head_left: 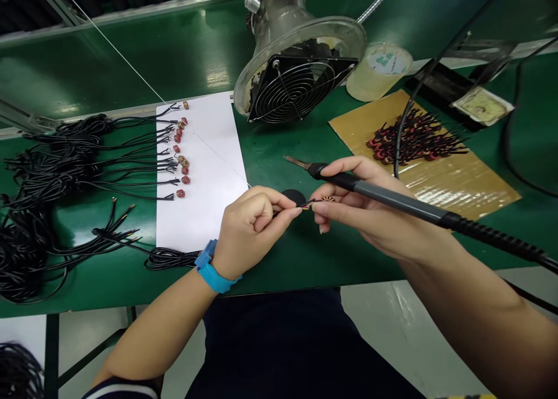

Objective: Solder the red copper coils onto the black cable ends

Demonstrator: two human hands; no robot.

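My left hand (pixel 257 216) is closed in a pinch on the stripped end of a black cable (pixel 308 204), where thin coloured wires show. Between the thumb and fingertips of my right hand (pixel 375 216) is a small copper-wound ring coil (pixel 328 199), touching or nearly touching those wires. The same hand also holds a soldering iron (pixel 396 200), its bare tip (pixel 295 161) pointing left, away from the coil. Fingers partly hide the joint between cable and coil. Just behind the fingertips lies a round black disc (pixel 293 196).
Cables with coils at their ends (pixel 181 194) lie across a white sheet (pixel 204 225); black cable bundles (pixel 65 155) pile at left. A fan in a hood (pixel 300 88) stands behind. On a brown board (pixel 483 190) sit several dark-leaded coils (pixel 418 137). A tape roll (pixel 379 71) stands nearby.
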